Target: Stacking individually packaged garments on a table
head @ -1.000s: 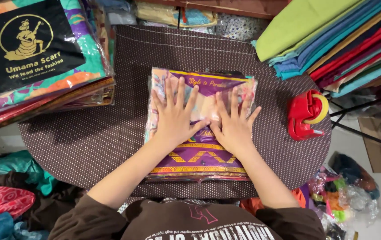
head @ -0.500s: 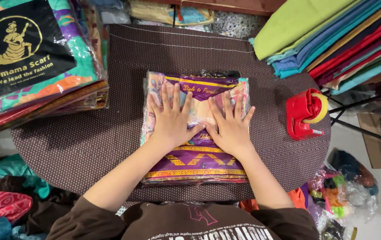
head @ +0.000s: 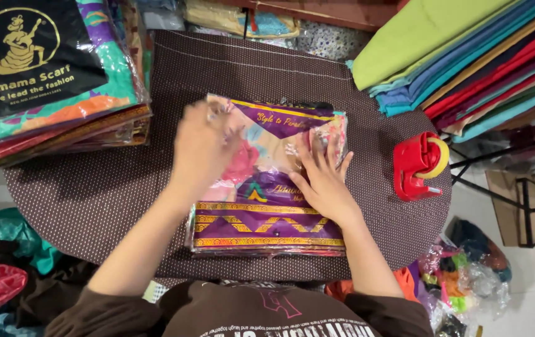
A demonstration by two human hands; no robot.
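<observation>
Since the earlier view, your left hand (head: 202, 146) has lifted off the flat clear-plastic packet of purple, gold and floral printed fabric (head: 267, 187) and swung toward that packet's far left corner; it now shows blurred with motion, fingers loosely curled, and whether they pinch the plastic film cannot be told. Your right hand (head: 323, 181) remains spread flat, palm down, pressing the packet's middle just right of the left hand (fingers open, gripping nothing). Both palms lay side by side on the packet before; now only one pins it, so the pressing appears to have given way to work at the upper edge, judged from posture alone. The packet lies under both hands, centred on the round brown dotted tabletop (head: 92, 193). Right of your right hand, apart from the packet, stands a red plastic tape dispenser with a yellow roll (head: 418, 163). Beyond your left hand lies a stack of bagged scarves topped by a black card (head: 49, 81); beyond your right, folded coloured cloth (head: 467, 56).
</observation>
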